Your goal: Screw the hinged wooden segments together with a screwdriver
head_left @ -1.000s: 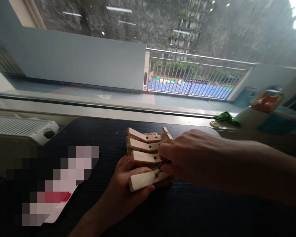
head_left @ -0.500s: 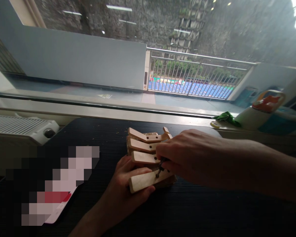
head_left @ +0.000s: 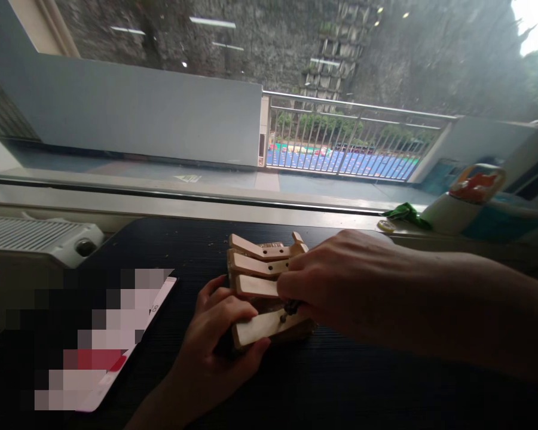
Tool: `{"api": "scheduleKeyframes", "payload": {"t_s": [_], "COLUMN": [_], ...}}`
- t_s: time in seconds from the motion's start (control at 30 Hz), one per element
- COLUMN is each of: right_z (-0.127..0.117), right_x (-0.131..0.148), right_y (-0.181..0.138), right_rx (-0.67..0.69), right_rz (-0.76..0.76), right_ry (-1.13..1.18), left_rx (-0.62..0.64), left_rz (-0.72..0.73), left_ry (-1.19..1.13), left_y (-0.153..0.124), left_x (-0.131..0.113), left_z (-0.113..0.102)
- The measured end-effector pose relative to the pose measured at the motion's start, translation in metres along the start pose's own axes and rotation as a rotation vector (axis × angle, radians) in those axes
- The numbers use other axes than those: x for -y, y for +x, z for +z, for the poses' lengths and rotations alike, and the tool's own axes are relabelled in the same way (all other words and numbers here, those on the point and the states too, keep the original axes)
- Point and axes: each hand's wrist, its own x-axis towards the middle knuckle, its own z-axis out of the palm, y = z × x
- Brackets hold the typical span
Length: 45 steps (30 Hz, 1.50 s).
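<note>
Pale wood shows between the thumb and fingers of the left hand (head_left: 224,334): it is closed across the nearest strip (head_left: 257,328), thumb on the near side, seemingly to brace it against pushing or twisting. The right hand (head_left: 341,272) comes over from the right in a tight pinch on a small dark tool (head_left: 290,307) — mostly hidden — whose tip meets the strip around its hole, probably gripped low for control. Three more strips (head_left: 251,264) rise beyond, on a brown base (head_left: 231,260) toward the far edge of the black table (head_left: 192,245). Near the table's left side lies a pale flat item (head_left: 101,391), largely pixelated; an "8" is legible — the rest is not. Past the far edge, a sill (head_left: 332,218) bears a green cloth (head_left: 406,214).
</note>
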Motion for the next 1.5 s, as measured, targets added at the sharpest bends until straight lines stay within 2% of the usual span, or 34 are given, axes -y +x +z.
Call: {"api": "scheduleKeyframes", "payload": {"t_s": [0.1,0.23,0.3,0.53,0.63,0.93,1.0,1.13,1.37,1.5], "right_z": [0.004,0.004,0.003,0.006,0.005,0.005,0.006,0.008,0.004,0.004], "right_x": [-0.001,-0.001,-0.001,-0.004,-0.004,0.001,0.000,-0.002,0.002,0.000], "right_y": [0.004,0.015,0.018,0.006,0.004,0.013,0.012,0.008,0.014,0.016], "right_rx": [0.015,0.214,0.263,0.116,0.102,0.255,0.216,0.029,0.165,0.241], "right_rz": [0.022,0.136,0.168,0.106,0.058,0.107,0.103,0.026,0.024,0.071], "right_ry": [-0.035,-0.080,-0.089,-0.049,-0.056,-0.144,-0.134,-0.066,-0.086,-0.114], "left_rx": [0.002,-0.018,-0.025,-0.048,-0.065,-0.095,-0.093,-0.095,-0.124,-0.114], "left_rz": [0.057,0.107,0.120,0.121,0.125,0.146,0.147,0.143,0.115,0.114], "left_ry": [0.012,0.077,0.123,0.116,0.131,0.152,0.154,0.174,0.171,0.183], "left_y": [0.002,0.003,0.002,0.002,0.002,0.001,0.001,0.002,0.003,0.003], "left_x": [-0.002,-0.005,-0.005,-0.007,-0.007,-0.006,-0.005,-0.007,-0.010,-0.010], "left_z": [-0.002,-0.002,-0.001,-0.001,-0.003,-0.002,-0.002,-0.001,0.001,0.001]}}
